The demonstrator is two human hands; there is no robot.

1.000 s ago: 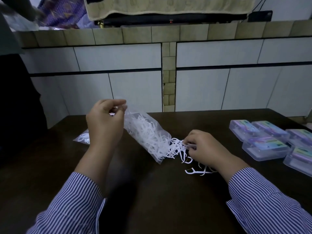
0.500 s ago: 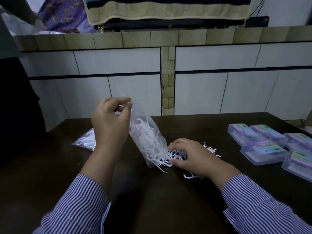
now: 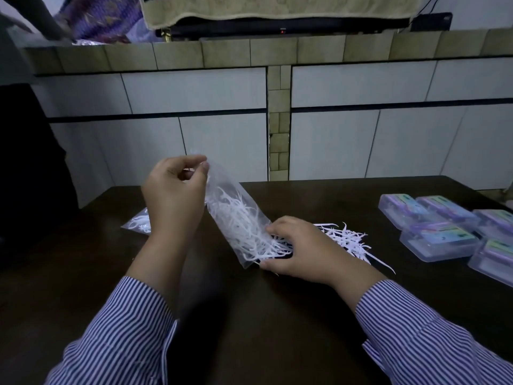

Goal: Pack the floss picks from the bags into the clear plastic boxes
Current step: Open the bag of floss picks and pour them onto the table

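Note:
My left hand (image 3: 173, 195) pinches the closed end of a clear plastic bag (image 3: 236, 218) and holds it tilted up, its open mouth down on the dark table (image 3: 249, 315). White floss picks fill the lower half of the bag. My right hand (image 3: 299, 251) is at the bag's mouth, its fingers curled round a bunch of picks there. A loose pile of floss picks (image 3: 347, 240) lies on the table just right of that hand. Several clear plastic boxes (image 3: 438, 240) with coloured labels stand shut at the right edge.
A second small bag of picks (image 3: 138, 224) lies flat on the table behind my left wrist. A tiled wall (image 3: 361, 134) rises right behind the table. Another person's arm (image 3: 33, 18) shows at the top left.
My right hand went from the loose picks back to the bag's mouth. More picks now lie in a pile to its right. My left hand has tipped the bag steeper.

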